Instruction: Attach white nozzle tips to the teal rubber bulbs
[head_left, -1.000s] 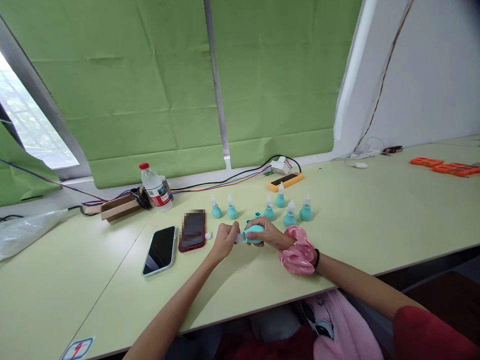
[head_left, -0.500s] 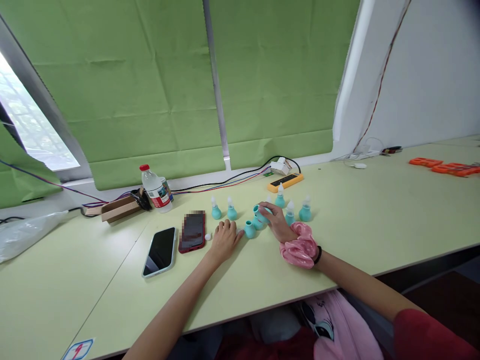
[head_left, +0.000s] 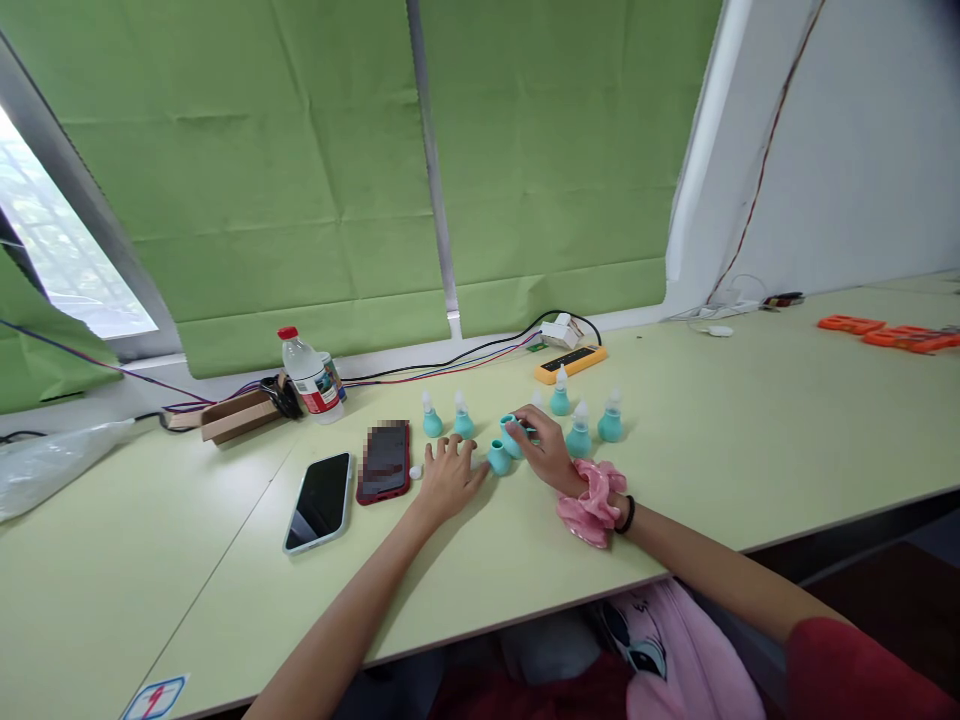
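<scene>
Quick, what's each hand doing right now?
Left hand: open, fingers spread, over the table.
Right hand: fingers closed on an open-topped teal bulb.

The right hand touches a teal bulb — the left hand rests beside.

left hand blocks the space between red-cased phone and teal bulb; passage spans right tabletop.

You can't read any wording here — the print on the bottle's label is too small, and the red mark on the table's blue-edged sticker is unclear.
</scene>
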